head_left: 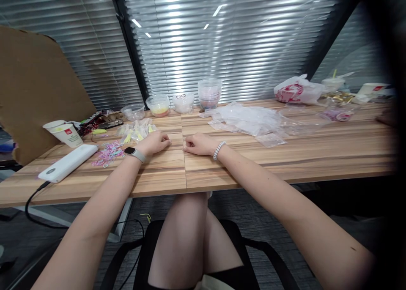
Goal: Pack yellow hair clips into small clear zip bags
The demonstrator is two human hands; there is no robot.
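My left hand (155, 142) rests on the wooden table (165, 171) with its fingers curled in, and I see nothing in it. A watch is on that wrist. Just behind it lie small clear bags with yellow pieces (137, 133); to its left is a heap of small pink, purple and blue plastic pieces (109, 152). Across the table seam, my right hand (200, 144) also lies loosely closed, showing nothing held, with a coiled band on the wrist. A pile of clear plastic bags (245, 119) spreads beyond it, not touching the hand.
A white power bank (68, 163) with a black cable and paper cups (68, 134) stand at the left by a cardboard sheet (38, 87). Clear tubs (157, 105) and stacked cups (209, 91) line the back. A white-and-red plastic bag (296, 90) sits back right.
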